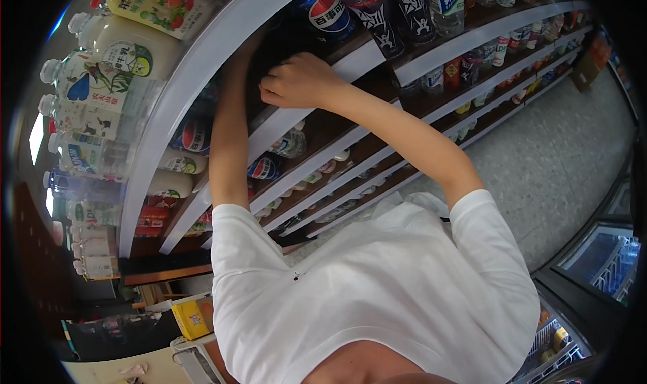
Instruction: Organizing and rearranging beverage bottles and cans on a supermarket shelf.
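My right hand (302, 80) is at the front of a shelf, over its pale edge strip (354, 63). Its fingers are curled, and whether anything lies under them is hidden. My left forearm (230, 141) reaches into the dark recess of the same shelf; the left hand is out of view, lost in shadow. A Pepsi bottle (328, 17) stands to the right of and beyond my right hand. Beside it are dark bottles (374, 20) with white print and a clear bottle (447, 7) with a blue and white label.
Large drink bottles (134, 50) line the upper shelf at left, behind its curved white edge (167, 88). Lower shelves hold more bottles, including a Pepsi (265, 167). Grey floor (541, 146) runs along the right, with lit glass-fronted coolers (601, 257) beyond. A yellow box (192, 319) sits lower left.
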Demonstrator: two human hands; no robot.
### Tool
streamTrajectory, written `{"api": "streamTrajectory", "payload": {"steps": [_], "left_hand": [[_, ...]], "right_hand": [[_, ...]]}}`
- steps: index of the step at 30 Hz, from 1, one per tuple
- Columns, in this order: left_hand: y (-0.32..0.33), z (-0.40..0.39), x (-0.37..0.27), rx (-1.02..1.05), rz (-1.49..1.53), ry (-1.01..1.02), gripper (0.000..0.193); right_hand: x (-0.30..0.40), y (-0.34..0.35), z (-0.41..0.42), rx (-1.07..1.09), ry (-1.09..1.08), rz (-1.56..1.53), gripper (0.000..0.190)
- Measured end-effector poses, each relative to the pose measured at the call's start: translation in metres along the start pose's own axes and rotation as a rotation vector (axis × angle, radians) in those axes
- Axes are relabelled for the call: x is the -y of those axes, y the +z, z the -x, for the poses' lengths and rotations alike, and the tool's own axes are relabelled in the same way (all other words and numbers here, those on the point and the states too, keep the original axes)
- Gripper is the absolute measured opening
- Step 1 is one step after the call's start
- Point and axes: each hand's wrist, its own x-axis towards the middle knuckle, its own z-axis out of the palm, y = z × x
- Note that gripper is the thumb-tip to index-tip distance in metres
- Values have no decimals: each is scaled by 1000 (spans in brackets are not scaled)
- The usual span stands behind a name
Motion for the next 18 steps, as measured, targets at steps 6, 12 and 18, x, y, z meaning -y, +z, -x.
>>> {"api": "streamTrajectory", "payload": {"steps": [6, 12, 18], "left_hand": [[53, 37, 54, 42, -60, -16, 38], [101, 99, 134, 104, 131, -178, 37], [101, 53, 61, 79, 1225, -826, 47]], "right_hand": [[-3, -1, 2, -43, 2, 36, 21], [12, 2, -6, -55, 0, 3, 24], [-4, 2, 4, -53, 26, 76, 22]]}}
